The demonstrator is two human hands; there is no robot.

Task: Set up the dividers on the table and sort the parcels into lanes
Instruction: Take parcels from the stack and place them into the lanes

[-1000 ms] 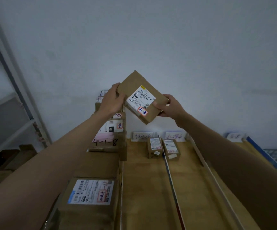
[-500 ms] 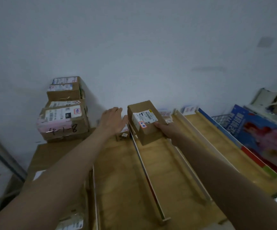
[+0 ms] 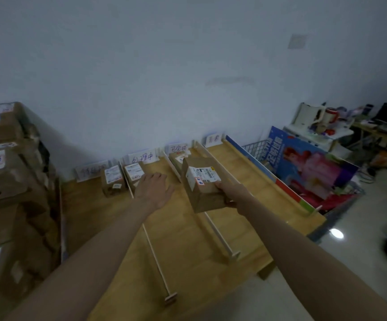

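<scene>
The brown parcel [image 3: 201,184] is held up above the wooden table [image 3: 183,246], over the divider [image 3: 213,225] that runs from the wall to the table's near edge; its white shipping label with a small red-edged sticker faces up. The right hand [image 3: 228,193] grips the parcel at its near right corner, thumb on top by the label and fingers curled beneath. Left of the parcel, the left hand [image 3: 154,189] hovers palm down with its fingers spread and relaxed, holding nothing, above the lane to the left of that divider. Beyond the parcel, another small parcel [image 3: 178,158] lies at the wall end of the lane, partly hidden behind it. Further left of the parcel, a thinner divider [image 3: 152,242] crosses the table, with one small labelled parcel [image 3: 134,173] just on its near side and a second one [image 3: 112,180] just on its far side, both close to the wall. Handwritten paper signs [image 3: 142,158] lean against the wall at the head of each lane. To the right of the parcel a further white divider [image 3: 220,166] slants toward the wall. Far left of the parcel, a stack of larger cardboard boxes [image 3: 7,181] stands against the wall, and off the table's right edge leans a blue and pink printed box [image 3: 308,167].
</scene>
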